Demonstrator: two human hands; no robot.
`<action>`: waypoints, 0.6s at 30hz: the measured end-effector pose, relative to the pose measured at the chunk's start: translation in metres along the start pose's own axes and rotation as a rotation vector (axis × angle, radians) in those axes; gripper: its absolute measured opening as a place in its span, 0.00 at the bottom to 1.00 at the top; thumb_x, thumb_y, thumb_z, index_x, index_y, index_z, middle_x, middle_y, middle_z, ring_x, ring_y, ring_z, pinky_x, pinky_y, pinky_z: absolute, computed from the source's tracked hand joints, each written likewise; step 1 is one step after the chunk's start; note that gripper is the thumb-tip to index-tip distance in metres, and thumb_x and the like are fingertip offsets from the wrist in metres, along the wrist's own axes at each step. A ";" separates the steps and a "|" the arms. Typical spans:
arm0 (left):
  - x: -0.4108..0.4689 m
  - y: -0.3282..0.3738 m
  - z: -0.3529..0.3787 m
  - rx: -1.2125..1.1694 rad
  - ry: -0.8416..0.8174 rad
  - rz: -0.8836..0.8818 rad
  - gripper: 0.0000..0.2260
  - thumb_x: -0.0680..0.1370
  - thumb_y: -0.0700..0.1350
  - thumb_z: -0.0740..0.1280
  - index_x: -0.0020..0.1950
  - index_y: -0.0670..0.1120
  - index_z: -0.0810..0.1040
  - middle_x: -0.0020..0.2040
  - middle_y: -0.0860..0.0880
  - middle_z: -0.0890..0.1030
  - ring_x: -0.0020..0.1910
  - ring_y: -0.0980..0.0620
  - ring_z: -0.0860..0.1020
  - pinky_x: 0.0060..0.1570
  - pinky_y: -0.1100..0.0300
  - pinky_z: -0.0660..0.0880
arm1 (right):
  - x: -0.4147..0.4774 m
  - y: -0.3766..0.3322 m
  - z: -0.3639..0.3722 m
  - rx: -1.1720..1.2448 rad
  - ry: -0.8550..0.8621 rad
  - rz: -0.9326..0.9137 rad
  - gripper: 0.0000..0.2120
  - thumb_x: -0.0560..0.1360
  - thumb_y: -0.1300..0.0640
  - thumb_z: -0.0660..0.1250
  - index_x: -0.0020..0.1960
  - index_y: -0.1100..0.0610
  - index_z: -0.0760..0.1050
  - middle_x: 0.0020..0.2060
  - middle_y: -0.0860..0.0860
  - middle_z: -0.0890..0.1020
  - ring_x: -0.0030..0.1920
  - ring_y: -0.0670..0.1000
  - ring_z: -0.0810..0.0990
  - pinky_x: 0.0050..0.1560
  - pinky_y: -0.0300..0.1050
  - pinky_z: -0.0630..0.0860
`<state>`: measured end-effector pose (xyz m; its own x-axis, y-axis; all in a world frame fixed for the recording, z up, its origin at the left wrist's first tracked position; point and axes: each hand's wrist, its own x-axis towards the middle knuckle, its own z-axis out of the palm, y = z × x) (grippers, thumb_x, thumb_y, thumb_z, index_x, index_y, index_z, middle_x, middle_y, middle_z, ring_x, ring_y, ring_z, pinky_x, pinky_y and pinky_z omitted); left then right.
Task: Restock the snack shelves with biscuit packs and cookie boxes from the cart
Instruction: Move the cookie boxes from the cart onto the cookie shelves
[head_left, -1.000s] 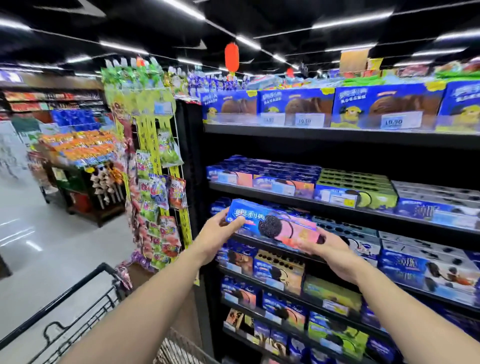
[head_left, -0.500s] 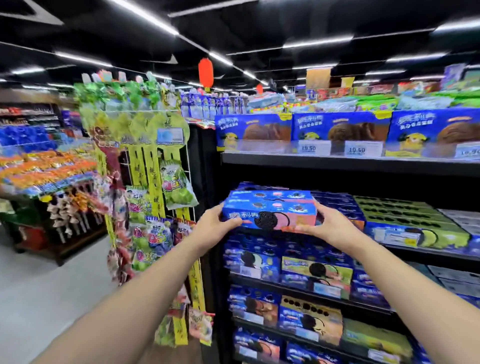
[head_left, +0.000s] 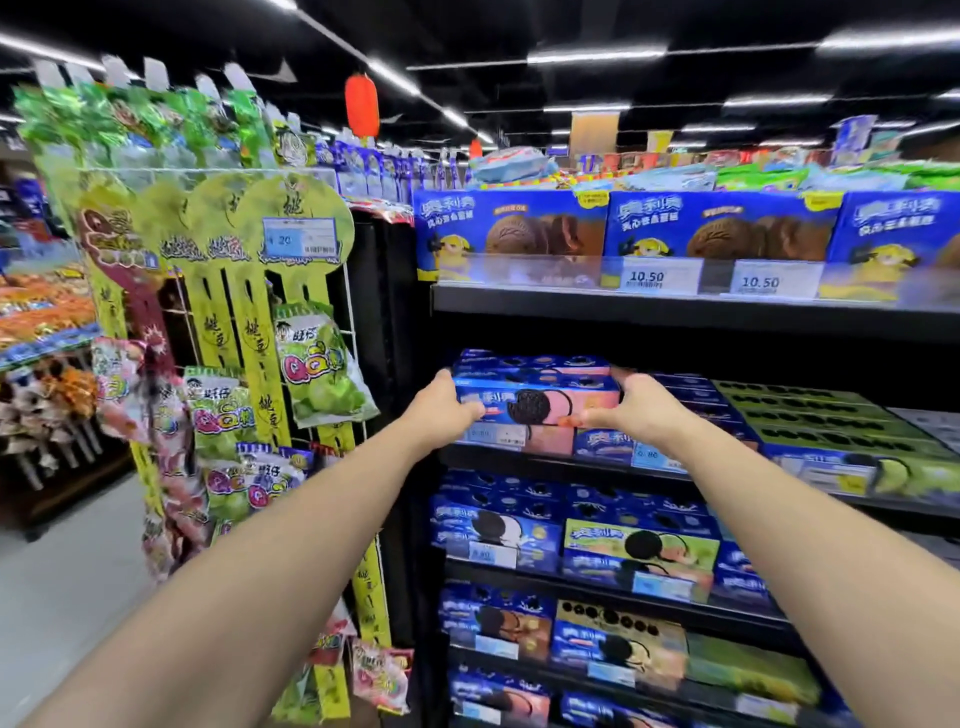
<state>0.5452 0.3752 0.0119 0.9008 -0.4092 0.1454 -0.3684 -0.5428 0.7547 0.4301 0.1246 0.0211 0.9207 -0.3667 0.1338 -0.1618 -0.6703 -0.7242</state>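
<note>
I'm gripping the box (head_left: 540, 408) by both ends, left hand (head_left: 447, 410) and right hand (head_left: 636, 410) curled round it, on the stack (head_left: 545, 442) at the shelf's (head_left: 561, 464) left end. Risk I'm watching: letting go while it's overhanging the front, so it tips off.

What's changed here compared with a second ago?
The cookie box moved up and in, from lower down onto the stack of like boxes on the second shelf. The left hand and right hand grip its ends as before; the other stock has not moved.
</note>
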 end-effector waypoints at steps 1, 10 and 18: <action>0.002 0.001 -0.001 0.018 0.005 -0.010 0.23 0.78 0.48 0.71 0.67 0.40 0.68 0.62 0.41 0.79 0.61 0.42 0.78 0.62 0.47 0.75 | 0.001 0.000 0.001 -0.011 -0.007 -0.006 0.42 0.64 0.45 0.82 0.72 0.54 0.70 0.58 0.55 0.83 0.56 0.58 0.83 0.62 0.58 0.78; -0.006 -0.001 0.021 0.685 0.231 0.195 0.30 0.80 0.40 0.64 0.78 0.36 0.55 0.78 0.33 0.55 0.79 0.35 0.52 0.77 0.47 0.54 | -0.001 -0.013 0.017 -0.067 -0.023 0.050 0.43 0.75 0.63 0.71 0.81 0.50 0.51 0.48 0.57 0.85 0.39 0.53 0.80 0.40 0.49 0.78; -0.032 -0.039 0.054 0.849 0.318 0.461 0.33 0.81 0.44 0.56 0.82 0.41 0.43 0.82 0.42 0.40 0.81 0.43 0.39 0.78 0.43 0.48 | -0.002 -0.017 0.044 -0.220 0.040 -0.022 0.15 0.80 0.62 0.63 0.66 0.59 0.70 0.53 0.57 0.82 0.48 0.55 0.79 0.45 0.46 0.74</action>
<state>0.5182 0.3702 -0.0571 0.6032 -0.5634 0.5646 -0.6254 -0.7734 -0.1037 0.4468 0.1651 0.0030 0.9106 -0.3728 0.1783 -0.2193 -0.8016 -0.5561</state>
